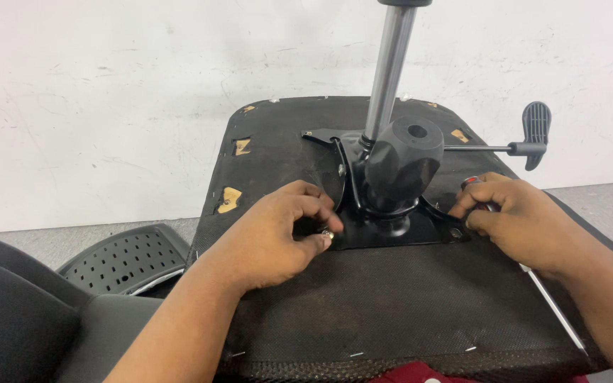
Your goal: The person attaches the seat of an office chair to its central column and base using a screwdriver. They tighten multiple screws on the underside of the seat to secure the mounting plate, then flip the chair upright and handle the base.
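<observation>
Left grip pinches bolt at mechanism plate corner; right hand opposite.

Head-worn view, looking down and forward — close over upturned chair seat, wall behind

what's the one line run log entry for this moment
left hand: pinching small bolt at mounting plate | right hand: on screwdriver by plate | chair seat underside up | gas cylinder upright

Counted: two bare hands, left and right; one upturned black fabric-covered chair seat; one black metal mounting plate; one chrome gas cylinder; one black-handled lever, upper right; one perforated black plastic panel, lower left.
</observation>
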